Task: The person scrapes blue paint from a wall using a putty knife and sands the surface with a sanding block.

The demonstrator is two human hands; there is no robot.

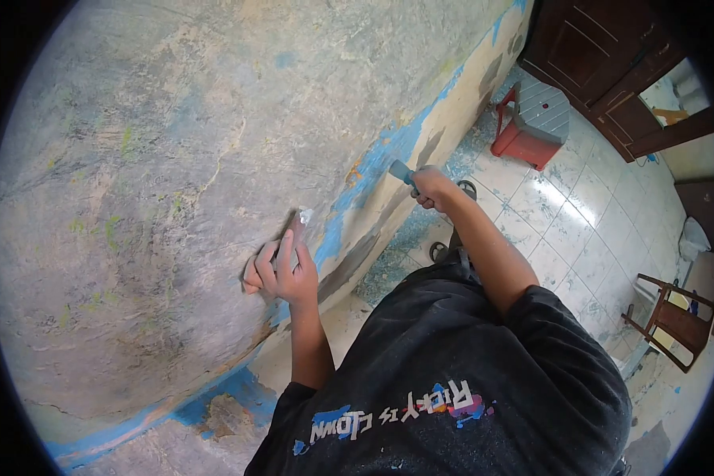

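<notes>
Two bare hands are engaged at a rough, patchy wall (134,159), viewed from where I stand in the room. The right hand (432,190) is wrapped firmly round the handle of a scraper (401,171). Its blade projects past the fist toward the wall, beside a band of blue paint (404,143); gripping low on the handle leaves the whole blade free. Contact between blade and wall cannot be confirmed.

The left hand (281,270) is partly curled, with a slim dark piece (296,225) along its fingers, whitish at the tip. What this piece is, I cannot tell. It lies close against the grey surface, the fingers apparently backing it, which would steady it there. The arms are spread, so each hand has its own stretch of wall, well apart from the other.

Blue-grey debris (408,254) lies on the tiled floor (531,218) near the wall's foot, close to the person's sandals (467,189). A red stool with a grey top (543,111) stands out from the wall, presumably for working room. A wooden chair (678,321) is well away.
</notes>
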